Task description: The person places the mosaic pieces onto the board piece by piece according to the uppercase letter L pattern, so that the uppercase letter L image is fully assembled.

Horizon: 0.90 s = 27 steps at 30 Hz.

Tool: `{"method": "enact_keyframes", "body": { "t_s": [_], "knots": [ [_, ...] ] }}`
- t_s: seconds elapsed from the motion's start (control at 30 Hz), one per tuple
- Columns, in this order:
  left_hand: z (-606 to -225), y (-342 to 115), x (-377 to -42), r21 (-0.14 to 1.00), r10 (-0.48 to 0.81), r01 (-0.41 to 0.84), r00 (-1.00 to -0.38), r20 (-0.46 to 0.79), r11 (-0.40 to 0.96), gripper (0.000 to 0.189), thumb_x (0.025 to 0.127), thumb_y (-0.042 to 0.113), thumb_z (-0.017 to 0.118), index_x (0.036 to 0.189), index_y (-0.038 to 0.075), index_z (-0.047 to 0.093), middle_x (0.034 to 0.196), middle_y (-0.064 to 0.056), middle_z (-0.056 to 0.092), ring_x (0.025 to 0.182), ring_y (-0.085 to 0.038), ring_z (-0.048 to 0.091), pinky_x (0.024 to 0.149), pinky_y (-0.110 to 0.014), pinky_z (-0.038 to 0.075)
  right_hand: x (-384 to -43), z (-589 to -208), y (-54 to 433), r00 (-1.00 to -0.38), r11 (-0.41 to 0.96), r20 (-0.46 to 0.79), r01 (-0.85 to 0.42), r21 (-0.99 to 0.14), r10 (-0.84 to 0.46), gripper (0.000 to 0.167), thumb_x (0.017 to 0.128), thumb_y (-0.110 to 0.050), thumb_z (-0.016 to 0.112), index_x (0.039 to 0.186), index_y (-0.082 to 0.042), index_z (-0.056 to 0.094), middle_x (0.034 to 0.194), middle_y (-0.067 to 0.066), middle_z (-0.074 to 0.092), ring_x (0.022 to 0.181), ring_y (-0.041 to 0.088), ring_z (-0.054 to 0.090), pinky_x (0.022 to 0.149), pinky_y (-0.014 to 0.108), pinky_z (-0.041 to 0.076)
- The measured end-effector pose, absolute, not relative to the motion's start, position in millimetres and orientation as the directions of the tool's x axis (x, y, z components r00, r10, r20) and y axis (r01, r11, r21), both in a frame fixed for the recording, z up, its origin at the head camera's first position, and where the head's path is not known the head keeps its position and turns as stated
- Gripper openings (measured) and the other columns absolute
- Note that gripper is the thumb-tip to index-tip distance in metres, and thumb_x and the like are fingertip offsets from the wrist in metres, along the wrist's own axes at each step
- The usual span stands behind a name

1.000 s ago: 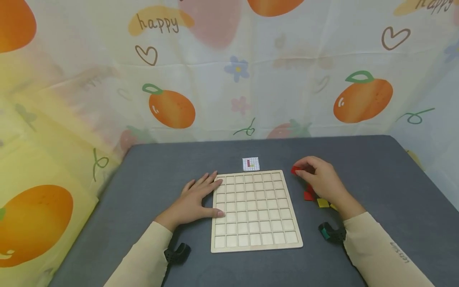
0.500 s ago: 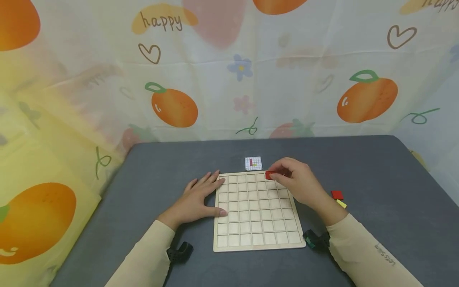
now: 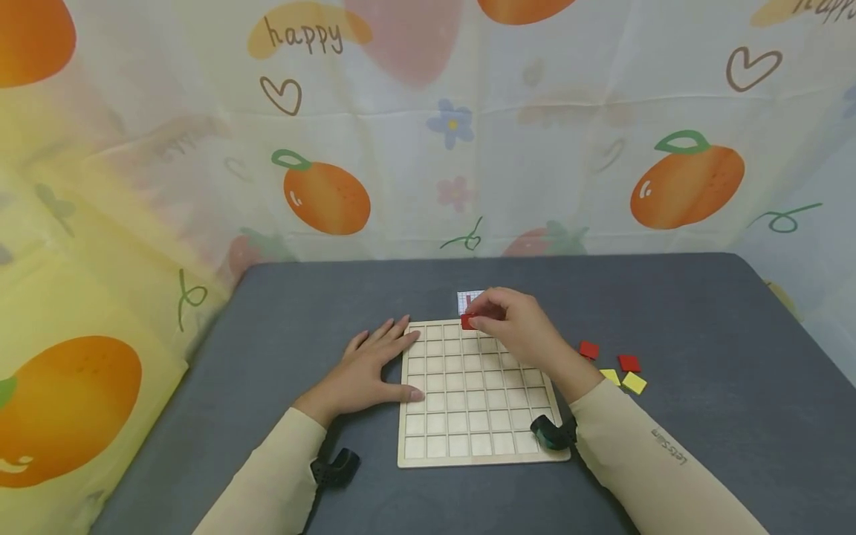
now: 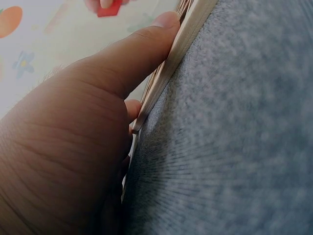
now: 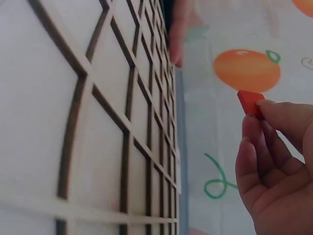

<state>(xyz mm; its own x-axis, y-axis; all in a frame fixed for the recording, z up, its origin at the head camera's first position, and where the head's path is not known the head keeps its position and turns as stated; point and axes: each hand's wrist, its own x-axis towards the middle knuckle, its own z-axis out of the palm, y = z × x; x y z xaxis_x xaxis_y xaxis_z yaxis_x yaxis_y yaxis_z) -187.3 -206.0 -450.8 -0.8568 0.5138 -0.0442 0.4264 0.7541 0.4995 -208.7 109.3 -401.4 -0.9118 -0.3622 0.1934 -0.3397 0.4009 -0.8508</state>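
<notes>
Red tile (image 3: pixel 466 322), pinched in the right hand (image 3: pixel 516 325), is raised off the wooden grid board (image 3: pixel 458 425) near its far edge.
It looks light, stiff and smooth, likely best gripped by opposite edges; the left hand (image 3: pixel 363 377) rests, fingers spread, on the board's left side.

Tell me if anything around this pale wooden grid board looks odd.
Nothing stands out as spilled or damaged. The pale wooden grid board looks intact where visible. Right of it, two loose red square tiles and two yellow square tiles lie at uneven angles, ordinary for loose pieces.
</notes>
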Motion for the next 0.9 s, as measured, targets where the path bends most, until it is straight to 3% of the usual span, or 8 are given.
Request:
{"method": "enact_keyframes", "body": {
  "t_s": [0.23, 0.47, 0.73, 0.9],
  "knots": [
    [-451, -205, -187, 0.496, 0.507, 0.417, -0.860, -0.055, 0.762, 0.111, 0.087, 0.079, 0.075, 0.174, 0.025, 0.033, 0.180, 0.007, 0.011, 0.166, -0.022, 0.004, 0.127, -0.061, 0.000, -217, -415, 95, -0.911, 0.461, 0.074, -0.274, -0.844, -0.406, 0.009, 0.105, -0.006, 0.075, 0.109, -0.013, 0.079, 0.107, -0.002, 0.073, 0.095, 0.019, 0.068, 0.088, 0.042, 0.056],
    [-450, -206, -188, 0.501, 0.505, 0.419, -0.862, -0.043, 0.758, 0.111, 0.086, 0.079, 0.076, 0.173, 0.024, 0.034, 0.180, 0.006, 0.013, 0.166, -0.023, 0.006, 0.127, -0.062, 0.001, -221, -425, 85, -0.892, 0.526, 0.048, -0.308, -0.792, -0.450, 0.008, 0.104, -0.008, 0.076, 0.107, -0.014, 0.080, 0.102, -0.003, 0.074, 0.097, 0.016, 0.068, 0.093, 0.043, 0.055],
    [-449, -206, -186, 0.513, 0.513, 0.429, -0.858, -0.025, 0.743, 0.109, 0.087, 0.076, 0.078, 0.172, 0.022, 0.037, 0.180, 0.003, 0.016, 0.166, -0.027, 0.008, 0.126, -0.065, 0.002, -220, -425, 81, -0.881, 0.615, 0.015, -0.343, -0.710, -0.474, 0.009, 0.104, -0.007, 0.075, 0.108, -0.012, 0.081, 0.102, -0.004, 0.071, 0.095, 0.016, 0.066, 0.089, 0.041, 0.055],
    [-449, -205, -186, 0.511, 0.518, 0.439, -0.855, -0.014, 0.739, 0.107, 0.088, 0.074, 0.078, 0.172, 0.021, 0.039, 0.180, 0.001, 0.018, 0.166, -0.029, 0.010, 0.125, -0.066, 0.003, -218, -424, 81, -0.871, 0.639, 0.000, -0.360, -0.680, -0.491, 0.013, 0.103, -0.008, 0.076, 0.112, -0.009, 0.085, 0.113, 0.003, 0.068, 0.120, 0.031, 0.065, 0.101, 0.047, 0.053]
  ]
}}
